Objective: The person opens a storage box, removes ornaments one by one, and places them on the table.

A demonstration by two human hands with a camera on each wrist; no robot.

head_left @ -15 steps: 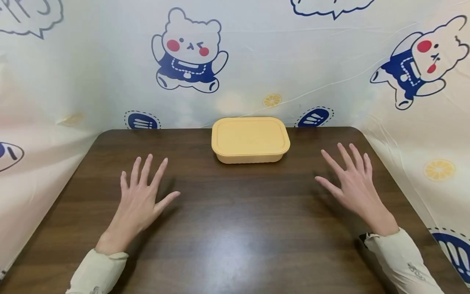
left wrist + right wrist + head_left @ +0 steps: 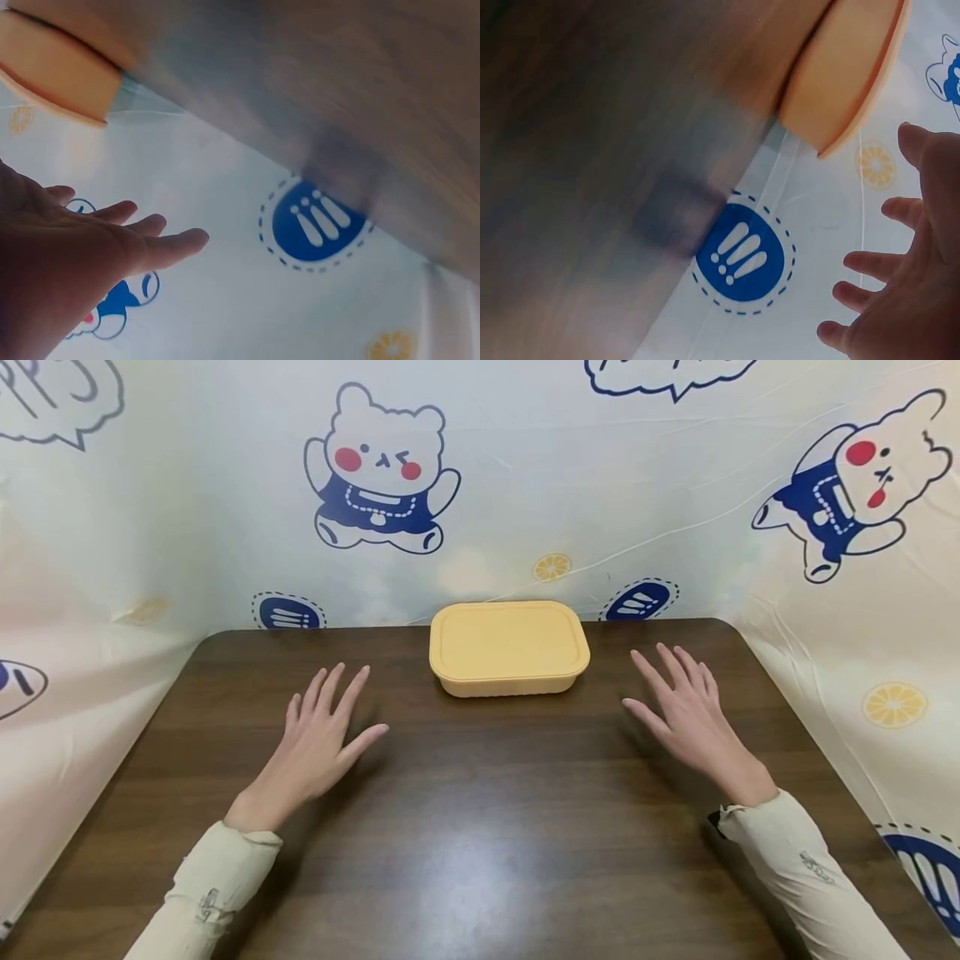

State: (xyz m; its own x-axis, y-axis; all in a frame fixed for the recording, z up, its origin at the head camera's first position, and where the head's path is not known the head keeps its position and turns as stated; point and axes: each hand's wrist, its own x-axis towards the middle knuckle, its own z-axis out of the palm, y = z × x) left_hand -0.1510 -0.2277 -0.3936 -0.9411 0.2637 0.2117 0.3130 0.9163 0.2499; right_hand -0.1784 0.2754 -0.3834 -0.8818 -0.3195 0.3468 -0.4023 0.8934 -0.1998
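Nearest the viewer, two pale sleeves (image 2: 228, 864) come in from the lower corners, and a small dark object, too little seen to name, shows at the edge of the right cuff. Beyond them, the left hand (image 2: 311, 747) and the right hand (image 2: 693, 722) appear to hover palm down above the dark-brown wood-grain tabletop (image 2: 480, 785), their shadows falling beside them. Both have fingers extended and somewhat apart, thumbs held out toward the middle; neither grips or touches anything.

Farther off, a yellow rectangular food box (image 2: 510, 643) with its lid on stands upright near the table's far edge, between the two hands and apart from both. Its long axis runs left to right, roughly along that edge, so one short end faces each hand. From the left hand it lies to the right and a little ahead; from the right hand, to the left and slightly ahead. The right hand's fingertips look nearer to it than the left's.

Behind the table hangs a white cloth (image 2: 517, 485) printed with cartoon bears (image 2: 382, 468), orange slices (image 2: 551, 567) and blue ovals (image 2: 639, 600).
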